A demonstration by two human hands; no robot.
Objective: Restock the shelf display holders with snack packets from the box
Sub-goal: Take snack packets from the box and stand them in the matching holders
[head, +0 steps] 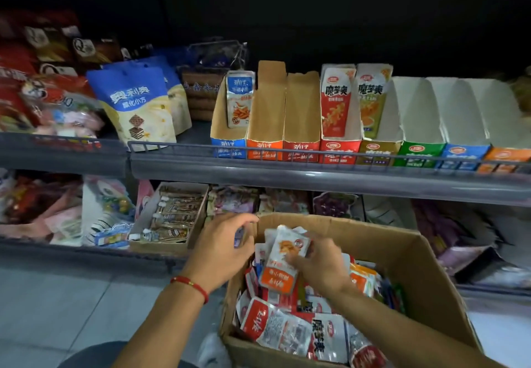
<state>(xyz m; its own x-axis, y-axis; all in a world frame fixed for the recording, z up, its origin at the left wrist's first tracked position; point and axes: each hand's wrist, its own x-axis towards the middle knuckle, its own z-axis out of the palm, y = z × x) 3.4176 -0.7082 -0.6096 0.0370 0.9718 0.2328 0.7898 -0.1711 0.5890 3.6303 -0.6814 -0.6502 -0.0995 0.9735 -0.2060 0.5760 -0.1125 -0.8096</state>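
A brown cardboard box [413,255] stands below the shelf, full of mixed snack packets [290,330]. My right hand [319,264] pinches an orange-and-white packet [283,261] upright over the box. My left hand [222,248] is at the box's left rim and grips a small stack of packets [240,237], mostly hidden by the fingers. On the upper shelf stands a row of display holders: a blue one [228,146] with one packet, two orange-red ones [265,126] that hold nothing, a red one [340,146] and an olive one [379,149] with packets.
Green, blue and orange holders [421,152] to the right look bare inside. A wire rail [287,153] fronts the upper shelf. Blue-and-cream bags [135,106] stand at left. The lower shelf holds a carton of tubes [172,218] and mixed packs. Grey floor lies at lower left.
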